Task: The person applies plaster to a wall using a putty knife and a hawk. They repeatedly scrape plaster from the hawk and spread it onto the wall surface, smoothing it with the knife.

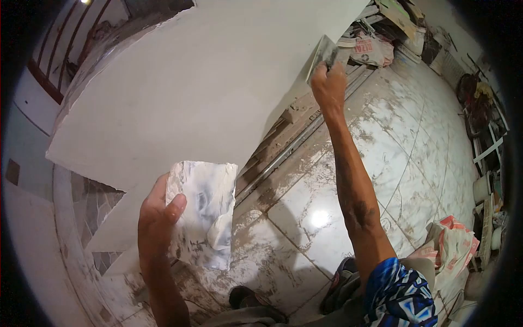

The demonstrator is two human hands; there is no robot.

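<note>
My left hand (155,218) grips a flat rectangular plaster board (204,204), its face smeared with white plaster and a thicker lump near the lower right. The thumb lies over its left edge. Out at arm's length, my right hand (330,84) is closed around a plastering trowel (322,53) with a flat, smeared blade. That blade is tilted beside the right edge of a large white plastered surface (180,82); whether it touches is not clear. The trowel's handle is hidden by my fingers.
Dusty steps (291,117) show beneath the white surface. Plaster smears mark the tiled floor (419,147). A printed sack (373,50) and scraps lie at the far end, another crumpled sack (452,240) at the right. Assorted clutter (482,120) lines the right wall.
</note>
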